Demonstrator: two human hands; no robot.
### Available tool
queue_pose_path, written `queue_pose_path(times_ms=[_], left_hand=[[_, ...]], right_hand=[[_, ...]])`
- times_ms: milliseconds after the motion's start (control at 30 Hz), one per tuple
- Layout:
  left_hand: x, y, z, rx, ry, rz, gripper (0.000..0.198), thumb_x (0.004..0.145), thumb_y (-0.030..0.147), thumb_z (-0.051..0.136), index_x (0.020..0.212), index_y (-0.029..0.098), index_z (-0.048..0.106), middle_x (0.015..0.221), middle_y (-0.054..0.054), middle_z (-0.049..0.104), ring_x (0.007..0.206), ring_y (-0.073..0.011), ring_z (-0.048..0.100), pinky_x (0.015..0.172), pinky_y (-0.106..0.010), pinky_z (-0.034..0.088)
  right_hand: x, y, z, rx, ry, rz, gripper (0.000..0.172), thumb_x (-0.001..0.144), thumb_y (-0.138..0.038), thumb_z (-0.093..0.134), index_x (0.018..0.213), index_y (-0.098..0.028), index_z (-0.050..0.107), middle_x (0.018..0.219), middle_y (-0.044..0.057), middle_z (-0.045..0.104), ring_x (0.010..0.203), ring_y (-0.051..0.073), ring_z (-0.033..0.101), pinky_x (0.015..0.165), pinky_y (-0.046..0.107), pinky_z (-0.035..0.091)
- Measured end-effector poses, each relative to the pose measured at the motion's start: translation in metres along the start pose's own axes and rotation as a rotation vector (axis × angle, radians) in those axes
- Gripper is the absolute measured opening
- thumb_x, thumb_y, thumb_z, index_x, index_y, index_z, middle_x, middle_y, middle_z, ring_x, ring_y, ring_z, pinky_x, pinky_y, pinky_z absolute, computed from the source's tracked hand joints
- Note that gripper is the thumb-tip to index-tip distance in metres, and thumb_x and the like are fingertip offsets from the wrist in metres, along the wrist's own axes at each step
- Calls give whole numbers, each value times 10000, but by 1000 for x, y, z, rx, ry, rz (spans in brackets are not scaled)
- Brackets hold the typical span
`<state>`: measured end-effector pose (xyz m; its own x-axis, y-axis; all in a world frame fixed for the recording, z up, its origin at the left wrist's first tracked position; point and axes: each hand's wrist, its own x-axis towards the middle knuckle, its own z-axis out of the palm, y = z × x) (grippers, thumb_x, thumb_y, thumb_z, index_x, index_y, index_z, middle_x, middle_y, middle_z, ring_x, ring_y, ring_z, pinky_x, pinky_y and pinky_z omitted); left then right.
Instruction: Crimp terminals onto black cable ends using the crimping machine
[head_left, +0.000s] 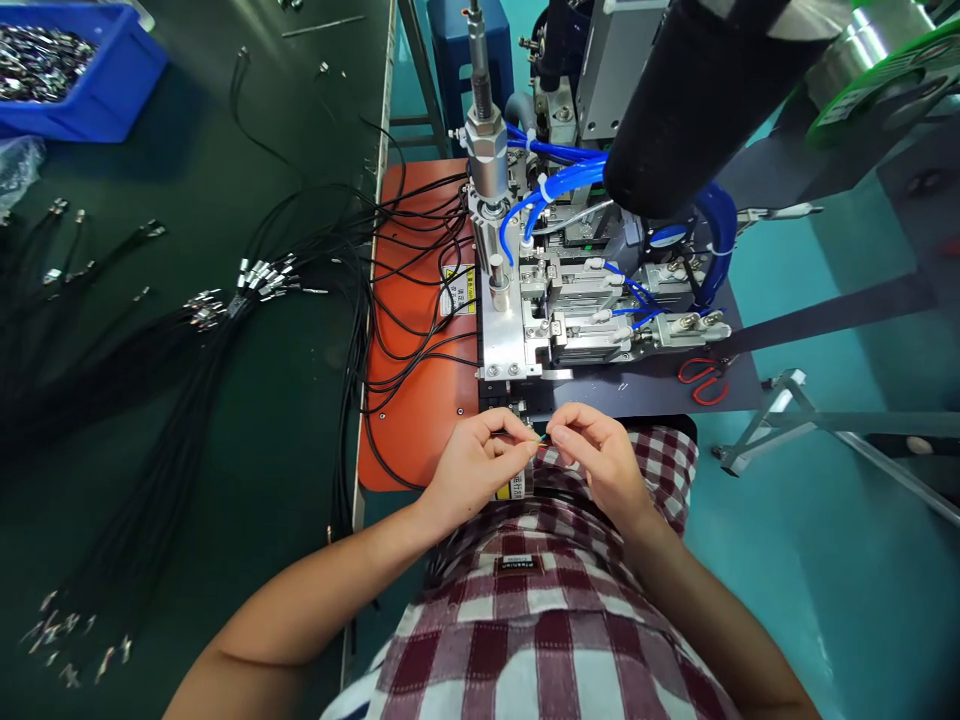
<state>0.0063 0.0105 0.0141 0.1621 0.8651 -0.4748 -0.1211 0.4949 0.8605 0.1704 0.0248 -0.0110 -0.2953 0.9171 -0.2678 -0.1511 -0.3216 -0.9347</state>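
My left hand [484,455] pinching thin coloured wires [541,439] just below frame centre, my right hand [604,455] close beside, fingertips bunched, grip I cannot tell, red-handled scissors [718,368] at right, blue bin [124,85] upper left

Beyond the left hand [484,460], on the orange plate [424,420], a yellow-and-white label [459,290] is showing Chinese characters too small to be read surely; just beside that hand, a second yellow label [516,488] is peeking out, its characters partly covered; nearer the body, a dark tag [518,565] is lying on checked cloth [555,650], its pale lettering blurring; far beyond the right hand [604,460], a green spool [900,66] is carrying illegible print.
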Motion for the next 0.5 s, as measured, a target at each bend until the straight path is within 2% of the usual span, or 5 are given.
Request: queue_pose_path(times_ms=[300,500], left_hand=[[1,0,-2,-13,-29,-22,217,745,306,694,735,136,560,524,67,456,424,-33,350,409,-168,235],[1,0,-2,-26,-40,-30,219,743,305,696,735,139,552,528,69,460,426,-30,338,410,-167,227]], right_hand=[[2,3,1,122,-67,81,141,788,-289,707,740,-180,631,619,-46,478,526,77,363,502,223,302],[3,1,2,138,-60,115,163,775,-305,702,714,-174,626,598,-43,468,524,84,352,499,232,278]])
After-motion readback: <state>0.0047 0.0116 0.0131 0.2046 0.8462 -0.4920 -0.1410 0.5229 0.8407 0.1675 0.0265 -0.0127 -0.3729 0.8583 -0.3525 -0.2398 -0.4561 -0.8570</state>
